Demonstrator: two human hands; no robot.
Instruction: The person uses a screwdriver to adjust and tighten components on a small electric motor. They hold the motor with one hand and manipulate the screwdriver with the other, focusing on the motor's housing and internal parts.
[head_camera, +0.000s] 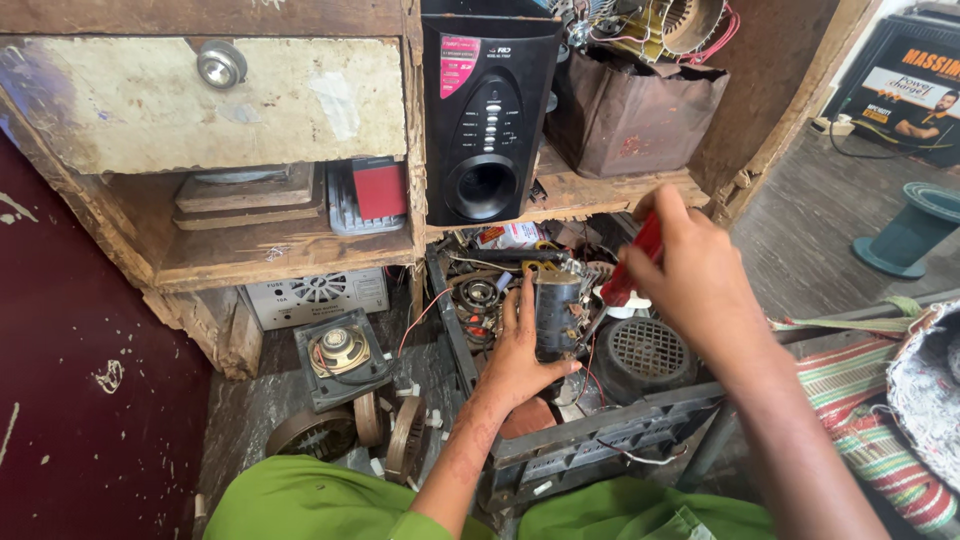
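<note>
My left hand (520, 355) grips a dark cylindrical motor part (558, 308) with wires and metal terminals, holding it upright over a black plastic crate (600, 440). My right hand (690, 280) holds a red-handled screwdriver (632, 262), its tip angled down against the right side of the motor part. Green cloth on my knees (300, 505) fills the bottom of the view.
A black speaker box (487, 110) stands on a worn wooden shelf (270, 255) next to a brown bag (630, 115) of coils. A loose speaker (340, 352), round metal motor parts (340, 432), a black fan grille (645, 352) and a striped cloth (870, 420) lie around.
</note>
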